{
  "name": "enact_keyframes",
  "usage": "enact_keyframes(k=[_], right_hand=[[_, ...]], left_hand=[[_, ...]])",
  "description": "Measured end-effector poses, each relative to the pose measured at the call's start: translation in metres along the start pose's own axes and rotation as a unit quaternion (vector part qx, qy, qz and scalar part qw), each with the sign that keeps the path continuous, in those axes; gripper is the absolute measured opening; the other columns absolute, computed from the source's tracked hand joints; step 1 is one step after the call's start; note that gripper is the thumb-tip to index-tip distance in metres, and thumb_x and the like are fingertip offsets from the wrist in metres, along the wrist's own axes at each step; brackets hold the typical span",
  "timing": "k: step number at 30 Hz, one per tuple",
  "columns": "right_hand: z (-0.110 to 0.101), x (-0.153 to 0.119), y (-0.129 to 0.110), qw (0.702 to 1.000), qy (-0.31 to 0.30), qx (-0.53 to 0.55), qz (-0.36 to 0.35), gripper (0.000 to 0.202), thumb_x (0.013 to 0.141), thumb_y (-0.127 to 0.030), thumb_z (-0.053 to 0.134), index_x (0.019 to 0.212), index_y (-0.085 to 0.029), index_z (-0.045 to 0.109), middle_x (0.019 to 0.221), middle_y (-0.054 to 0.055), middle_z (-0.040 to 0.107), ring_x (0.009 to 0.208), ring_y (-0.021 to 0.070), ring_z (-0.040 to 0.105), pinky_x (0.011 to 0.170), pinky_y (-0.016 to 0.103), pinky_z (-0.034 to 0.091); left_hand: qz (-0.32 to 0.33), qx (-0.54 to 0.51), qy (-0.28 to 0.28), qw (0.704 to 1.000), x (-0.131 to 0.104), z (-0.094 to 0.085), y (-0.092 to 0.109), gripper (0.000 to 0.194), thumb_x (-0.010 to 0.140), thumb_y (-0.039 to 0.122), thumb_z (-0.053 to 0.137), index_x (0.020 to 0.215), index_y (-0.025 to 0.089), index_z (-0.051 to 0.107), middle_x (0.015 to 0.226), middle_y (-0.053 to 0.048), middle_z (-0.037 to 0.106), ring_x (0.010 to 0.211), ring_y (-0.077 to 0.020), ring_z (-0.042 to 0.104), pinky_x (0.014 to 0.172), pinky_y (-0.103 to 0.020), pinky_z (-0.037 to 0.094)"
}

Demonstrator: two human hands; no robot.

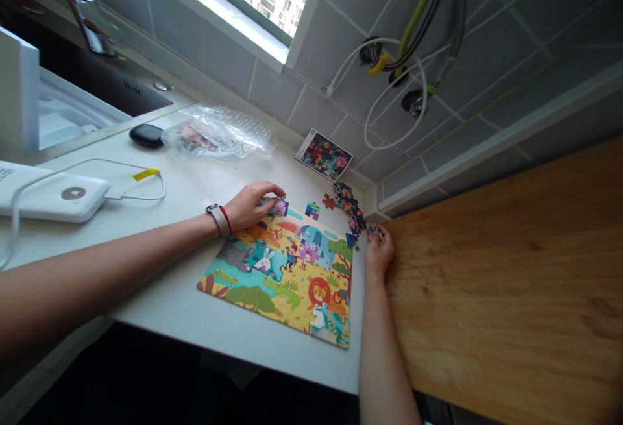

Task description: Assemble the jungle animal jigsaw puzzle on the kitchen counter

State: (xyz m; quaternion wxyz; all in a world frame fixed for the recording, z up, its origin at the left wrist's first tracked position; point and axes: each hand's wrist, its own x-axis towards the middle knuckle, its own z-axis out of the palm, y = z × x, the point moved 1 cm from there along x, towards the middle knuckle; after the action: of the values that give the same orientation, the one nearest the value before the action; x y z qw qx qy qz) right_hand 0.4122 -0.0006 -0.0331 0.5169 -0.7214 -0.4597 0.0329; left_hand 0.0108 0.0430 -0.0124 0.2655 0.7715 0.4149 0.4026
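Note:
A colourful animal jigsaw puzzle (pixel 292 269) lies on the white counter (pixel 195 289). My left hand (pixel 253 204), with a watch at the wrist, rests at its upper left edge, fingers curved over a purple piece (pixel 280 207). Beside the right edge, my right hand (pixel 379 250) has its fingers closed round puzzle pieces (pixel 374 230). Between the hands, a blue-green piece (pixel 312 210) and a dark red piece (pixel 329 202) lie above the puzzle. A heap of dark pieces (pixel 348 207) sits near the wall, just beyond my right hand.
A picture card (pixel 324 154) leans near the wall. Clear plastic packaging (pixel 219 133) and a black object (pixel 146 135) lie at the back left. A white power bank (pixel 53 191) with a cable is at the left, near the sink (pixel 111 81). A wooden board (pixel 506 276) fills the right side.

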Motion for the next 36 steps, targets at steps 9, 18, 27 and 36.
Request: enact_keyframes(k=[9,18,27,36], right_hand=[[-0.001,-0.004,-0.007,0.993,-0.057,-0.078,-0.073,0.036,0.075,-0.028,0.054,0.099,-0.014,0.077,0.108,0.017,0.076,0.105,0.0297,0.069,0.100,0.044,0.051],[0.003,-0.004,-0.002,0.979,-0.087,-0.149,-0.111,0.026,0.077,-0.024,0.056,0.087,-0.017,0.079,0.103,0.015,0.076,0.103,0.0297,0.066,0.103,0.047,0.048],[0.003,-0.012,-0.001,0.963,-0.093,-0.220,-0.126,0.037,0.083,-0.038,0.058,0.101,-0.017,0.082,0.121,0.020,0.072,0.122,0.0365,0.058,0.113,0.054,0.040],[0.029,0.002,-0.034,0.961,-0.121,-0.152,-0.195,0.037,0.087,-0.034,0.054,0.109,-0.017,0.078,0.122,0.017,0.069,0.116,0.0299,0.061,0.110,0.046,0.045]], left_hand=[[-0.001,0.001,-0.005,1.000,0.000,-0.001,0.004,0.025,0.095,0.031,0.051,0.105,0.021,0.072,0.107,-0.007,0.076,0.105,-0.0243,0.069,0.099,-0.041,0.053],[0.008,0.002,-0.008,1.000,-0.001,0.000,0.006,0.025,0.097,0.031,0.051,0.105,0.021,0.072,0.107,-0.007,0.076,0.103,-0.0243,0.069,0.098,-0.042,0.052],[-0.012,-0.013,-0.003,1.000,0.000,0.001,0.002,0.024,0.095,0.031,0.052,0.103,0.021,0.073,0.106,-0.007,0.077,0.100,-0.0227,0.070,0.095,-0.040,0.055],[-0.063,-0.047,0.033,0.996,0.004,0.002,-0.002,0.023,0.093,0.029,0.053,0.098,0.022,0.074,0.103,-0.005,0.079,0.096,-0.0211,0.074,0.089,-0.036,0.060]])
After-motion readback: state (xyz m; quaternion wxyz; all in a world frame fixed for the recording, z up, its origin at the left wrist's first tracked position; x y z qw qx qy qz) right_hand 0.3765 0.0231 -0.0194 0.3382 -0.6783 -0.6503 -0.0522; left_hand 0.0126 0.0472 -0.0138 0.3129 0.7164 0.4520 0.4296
